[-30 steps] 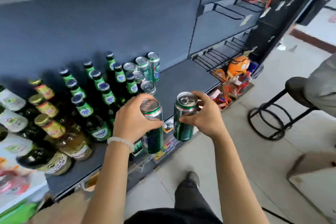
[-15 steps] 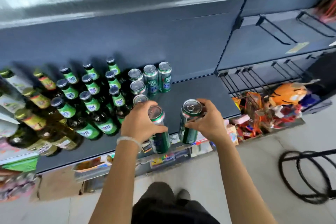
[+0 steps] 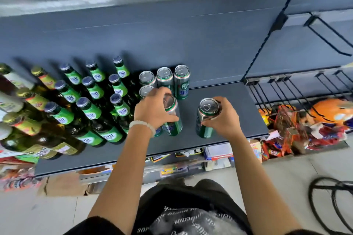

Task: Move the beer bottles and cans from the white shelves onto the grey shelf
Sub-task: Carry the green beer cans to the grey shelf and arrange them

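Head view, only one we have: we're looking down at the grey shelf (image 3: 219,139), mid-placement. Left hand (image 3: 152,108) is wrapping its fingers round the upper body of a green can (image 3: 172,118), thumb across the front; right hand (image 3: 222,118) is gripping a second green can (image 3: 205,118) from its right side near the rim, pull-tab top facing us. Both cans are standing upright over the open stretch of shelf; we're reading their bases as at or just touching the surface, but motion blur is making contact hard to confirm. Behind the left hand, placed cans (image 3: 172,80) are sitting in a cluster against the back panel, and green bottles (image 3: 91,99) are standing in rows to the left of them, so we're judging the transfer as well underway. White shelves aren't showing in frame, so we're not able to say how much stock is left. Step in hand: setting this pair down. Next move, as we're judging it: seating both bases flat, tucking the left can in just beside the cluster without knocking it, then loosening both grips and going back for more.
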